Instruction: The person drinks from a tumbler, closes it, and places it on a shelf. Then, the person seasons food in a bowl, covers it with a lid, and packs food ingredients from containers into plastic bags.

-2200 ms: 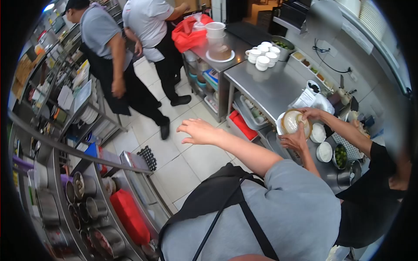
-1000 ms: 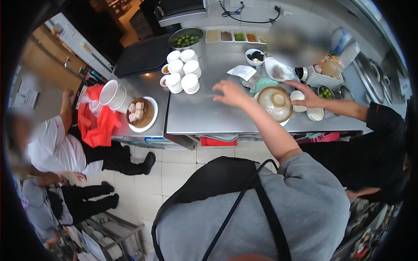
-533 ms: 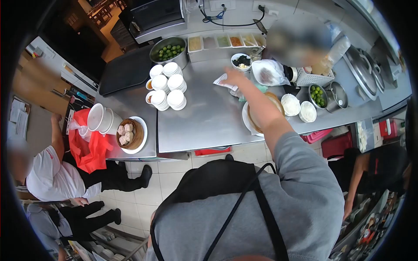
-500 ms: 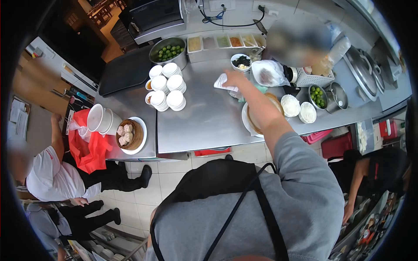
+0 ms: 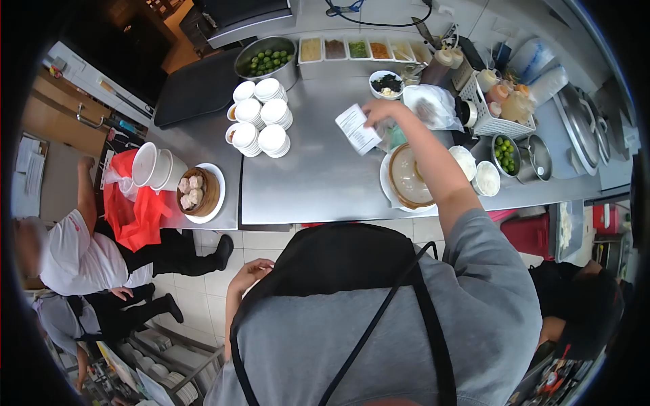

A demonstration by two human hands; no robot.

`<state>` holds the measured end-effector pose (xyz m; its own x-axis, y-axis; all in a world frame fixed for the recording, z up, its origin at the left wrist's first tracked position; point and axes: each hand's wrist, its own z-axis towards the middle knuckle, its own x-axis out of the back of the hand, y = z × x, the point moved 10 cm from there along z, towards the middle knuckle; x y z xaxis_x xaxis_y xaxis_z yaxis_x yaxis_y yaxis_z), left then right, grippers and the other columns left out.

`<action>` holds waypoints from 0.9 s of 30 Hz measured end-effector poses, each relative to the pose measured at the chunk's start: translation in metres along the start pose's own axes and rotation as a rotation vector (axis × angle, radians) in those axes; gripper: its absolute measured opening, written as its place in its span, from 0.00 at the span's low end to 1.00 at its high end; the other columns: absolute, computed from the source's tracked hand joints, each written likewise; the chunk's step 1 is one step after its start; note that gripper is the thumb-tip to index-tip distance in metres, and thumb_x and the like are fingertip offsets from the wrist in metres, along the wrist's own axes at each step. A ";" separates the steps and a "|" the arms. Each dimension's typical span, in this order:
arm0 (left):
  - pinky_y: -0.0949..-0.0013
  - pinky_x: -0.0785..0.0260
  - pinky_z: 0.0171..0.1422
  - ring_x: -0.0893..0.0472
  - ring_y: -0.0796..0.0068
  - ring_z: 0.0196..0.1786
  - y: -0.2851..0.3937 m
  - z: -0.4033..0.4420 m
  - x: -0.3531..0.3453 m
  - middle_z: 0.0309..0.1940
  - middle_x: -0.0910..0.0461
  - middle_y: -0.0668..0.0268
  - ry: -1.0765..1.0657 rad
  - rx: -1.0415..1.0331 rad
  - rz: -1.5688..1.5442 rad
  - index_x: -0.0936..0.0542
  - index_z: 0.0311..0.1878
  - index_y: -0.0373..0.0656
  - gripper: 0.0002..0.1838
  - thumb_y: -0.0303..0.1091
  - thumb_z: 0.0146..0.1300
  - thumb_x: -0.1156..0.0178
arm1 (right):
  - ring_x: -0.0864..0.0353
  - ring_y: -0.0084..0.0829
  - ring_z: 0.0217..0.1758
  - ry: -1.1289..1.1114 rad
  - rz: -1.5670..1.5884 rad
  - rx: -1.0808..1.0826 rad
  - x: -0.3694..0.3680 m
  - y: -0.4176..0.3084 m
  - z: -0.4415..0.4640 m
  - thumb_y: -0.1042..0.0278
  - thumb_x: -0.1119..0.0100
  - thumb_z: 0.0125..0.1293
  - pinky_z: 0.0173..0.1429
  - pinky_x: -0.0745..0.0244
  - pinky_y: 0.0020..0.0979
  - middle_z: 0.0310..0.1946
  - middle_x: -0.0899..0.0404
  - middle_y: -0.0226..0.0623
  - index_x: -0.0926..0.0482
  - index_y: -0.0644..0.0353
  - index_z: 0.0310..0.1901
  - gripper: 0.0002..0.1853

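My right hand [image 5: 384,114] is stretched out over the steel counter, its fingers closed on a white printed slip of paper [image 5: 357,130]. Just below the wrist sits a round, brown-rimmed lidded dish [image 5: 406,177] on a white plate [image 5: 386,181]; my forearm hides part of its right side. A crumpled clear plastic bag [image 5: 395,137] lies between hand and dish. Beyond the hand stands a white bowl [image 5: 386,84] with dark strips and pale pieces in it. Down at my left side, away from the counter, my left hand [image 5: 253,275] hangs with loosely bent fingers, nothing visible in them.
Stacked white cups [image 5: 261,118] and a pot of green limes [image 5: 267,61] stand left of centre. Seasoning tubs [image 5: 357,51] line the back. A steamer basket of dumplings [image 5: 210,193] is at left. A bottle basket [image 5: 497,122] stands right. Co-workers [image 5: 74,250] are at left and right.
The slip has turned so its printed face shows, and my right hand has shifted slightly right. My left hand has come into view. More of the lidded dish shows as the view shifted.
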<state>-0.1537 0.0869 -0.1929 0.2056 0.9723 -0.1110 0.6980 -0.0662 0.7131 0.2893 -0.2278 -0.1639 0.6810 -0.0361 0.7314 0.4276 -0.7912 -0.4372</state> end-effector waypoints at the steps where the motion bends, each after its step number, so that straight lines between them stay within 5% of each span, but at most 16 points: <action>1: 0.75 0.34 0.48 0.25 0.80 0.39 0.003 0.001 -0.001 0.36 0.22 0.69 0.006 0.003 -0.003 0.24 0.47 0.41 0.14 0.34 0.58 0.41 | 0.22 0.35 0.40 -0.004 0.000 0.006 -0.005 -0.007 0.001 0.60 0.34 0.44 0.45 0.28 0.31 0.38 0.21 0.41 0.22 0.59 0.45 0.24; 5: 0.75 0.34 0.45 0.26 0.80 0.35 0.014 0.007 -0.001 0.35 0.22 0.69 0.052 -0.036 0.103 0.24 0.46 0.42 0.13 0.33 0.57 0.40 | 0.28 0.44 0.53 -0.081 -0.336 -0.362 -0.028 -0.006 -0.021 0.56 0.29 0.34 0.49 0.30 0.47 0.49 0.26 0.38 0.22 0.52 0.45 0.30; 7: 0.75 0.33 0.43 0.27 0.80 0.33 0.023 0.005 -0.005 0.35 0.22 0.70 0.083 -0.066 0.224 0.24 0.46 0.42 0.13 0.33 0.57 0.40 | 0.38 0.48 0.60 0.100 -0.381 -0.347 -0.010 -0.031 -0.043 0.59 0.28 0.31 0.49 0.32 0.55 0.55 0.33 0.35 0.29 0.50 0.53 0.40; 9: 0.75 0.33 0.42 0.27 0.81 0.33 0.015 0.004 -0.002 0.35 0.22 0.70 0.104 -0.053 0.213 0.24 0.46 0.43 0.13 0.33 0.57 0.40 | 0.43 0.49 0.63 0.054 -0.348 -0.366 -0.012 -0.027 -0.047 0.62 0.29 0.30 0.51 0.31 0.51 0.56 0.38 0.37 0.34 0.50 0.56 0.44; 12: 0.75 0.34 0.41 0.28 0.81 0.33 0.004 0.004 0.002 0.34 0.22 0.70 0.117 -0.075 0.230 0.23 0.46 0.43 0.13 0.33 0.57 0.40 | 0.36 0.46 0.59 0.191 -0.293 -0.275 -0.004 -0.025 -0.039 0.62 0.30 0.30 0.53 0.31 0.44 0.53 0.34 0.43 0.33 0.53 0.54 0.42; 15: 0.75 0.34 0.41 0.28 0.80 0.33 0.009 0.004 -0.003 0.34 0.23 0.69 0.089 -0.109 0.258 0.23 0.46 0.43 0.12 0.32 0.57 0.41 | 0.33 0.47 0.53 0.535 0.121 0.111 0.020 -0.073 -0.037 0.59 0.31 0.28 0.58 0.36 0.38 0.47 0.28 0.49 0.30 0.57 0.52 0.40; 19: 0.73 0.33 0.41 0.26 0.76 0.35 0.032 0.001 -0.013 0.34 0.25 0.65 0.059 -0.114 0.268 0.24 0.46 0.42 0.12 0.31 0.57 0.43 | 0.38 0.49 0.55 0.944 0.253 0.271 0.027 -0.147 -0.034 0.55 0.31 0.33 0.60 0.40 0.41 0.54 0.35 0.50 0.31 0.60 0.53 0.40; 21: 0.73 0.33 0.41 0.25 0.75 0.36 0.044 -0.003 -0.012 0.33 0.24 0.64 0.118 -0.082 0.287 0.24 0.46 0.40 0.13 0.32 0.58 0.43 | 0.41 0.51 0.58 0.808 0.269 0.117 0.003 -0.155 -0.009 0.53 0.29 0.34 0.60 0.41 0.43 0.59 0.42 0.50 0.33 0.59 0.55 0.43; 23: 0.72 0.33 0.41 0.25 0.74 0.36 0.044 0.000 -0.009 0.33 0.24 0.63 0.105 -0.086 0.289 0.24 0.46 0.40 0.13 0.32 0.58 0.43 | 0.43 0.52 0.60 0.653 0.076 0.238 -0.031 -0.165 0.030 0.52 0.28 0.32 0.61 0.42 0.45 0.63 0.48 0.49 0.37 0.58 0.59 0.48; 27: 0.72 0.33 0.41 0.25 0.74 0.36 0.039 0.002 0.000 0.34 0.23 0.62 0.074 -0.129 0.231 0.25 0.46 0.39 0.13 0.32 0.59 0.43 | 0.49 0.54 0.65 0.432 0.064 0.059 -0.010 -0.172 -0.012 0.51 0.27 0.30 0.64 0.46 0.46 0.65 0.52 0.49 0.42 0.56 0.62 0.53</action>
<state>-0.1251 0.0834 -0.1669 0.2949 0.9489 0.1123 0.5444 -0.2634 0.7964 0.2018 -0.0982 -0.0895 0.4010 -0.3457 0.8483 0.4346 -0.7434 -0.5084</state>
